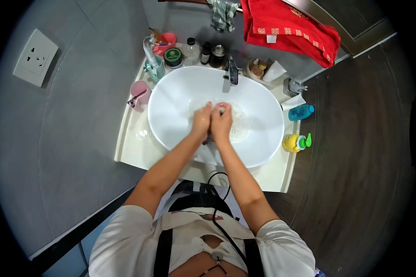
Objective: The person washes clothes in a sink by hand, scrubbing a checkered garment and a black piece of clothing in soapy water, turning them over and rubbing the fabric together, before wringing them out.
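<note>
Both my hands are low inside a white oval sink (164, 111), side by side and touching. My left hand (202, 120) looks wet, its fingers drawn together against the right. My right hand (221, 121) has its fingers curled inward, with a small dark gap between them. Whatever lies within the fingers, if anything, is hidden and slightly blurred. Bubbly water lies in the bowl around and beneath the hands. Beyond them, a dark faucet (234, 74) reaches over the far rim.
Left of the sink stand a pink mug (140, 92) and a teal cup (156, 70). Several bottles and a green-lidded jar (173, 57) line the back. A blue bottle (301, 112) and yellow pump bottle (295, 143) are at right. A red towel (289, 32) hangs above.
</note>
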The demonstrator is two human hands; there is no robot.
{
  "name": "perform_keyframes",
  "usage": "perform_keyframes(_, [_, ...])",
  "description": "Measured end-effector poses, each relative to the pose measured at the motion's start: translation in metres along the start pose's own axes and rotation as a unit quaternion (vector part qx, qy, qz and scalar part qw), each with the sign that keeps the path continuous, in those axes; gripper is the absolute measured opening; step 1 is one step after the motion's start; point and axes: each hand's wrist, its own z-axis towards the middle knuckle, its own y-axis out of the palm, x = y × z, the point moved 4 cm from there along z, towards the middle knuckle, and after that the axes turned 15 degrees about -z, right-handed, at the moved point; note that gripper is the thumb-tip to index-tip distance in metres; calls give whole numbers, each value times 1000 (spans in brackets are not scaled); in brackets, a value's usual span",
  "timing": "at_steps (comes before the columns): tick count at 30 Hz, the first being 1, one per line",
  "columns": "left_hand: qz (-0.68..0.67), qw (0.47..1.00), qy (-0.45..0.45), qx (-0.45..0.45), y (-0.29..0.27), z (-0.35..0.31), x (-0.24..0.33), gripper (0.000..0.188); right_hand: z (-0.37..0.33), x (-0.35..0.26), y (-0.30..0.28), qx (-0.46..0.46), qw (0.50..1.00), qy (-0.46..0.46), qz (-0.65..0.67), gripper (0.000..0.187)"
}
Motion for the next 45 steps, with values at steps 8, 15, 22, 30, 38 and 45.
perform_keyframes(8, [-10, 1000, 24, -1, 1, -20, -10, 36, 3, -2, -5, -4, 999, 30, -21, 12])
perform_keyframes(15, [-3, 999, 49, -5, 2, -21, -10, 33, 16, -7, -5, -26, 997, 63, -28, 12])
perform_keyframes(22, [-47, 999, -2, 28, -6, -9, 7, 35, -10, -11, 4, 6, 997, -78, -11, 13])
perform_keyframes(30, [-109, 988, -103, 20, -11, -15, -16, 32, -17, 8, 8, -11, 992, -82, -93, 15])
perform_keyframes(38, [-283, 944, -151, -83, -14, -5, -12, 53, 36, 71, -49, -98, 986, -6, -133, 26])
perform_keyframes(45, [-316, 897, -267, -155, 5, -38, -44, 41, 24, 69, -121, -367, 912, 46, -180, 32])
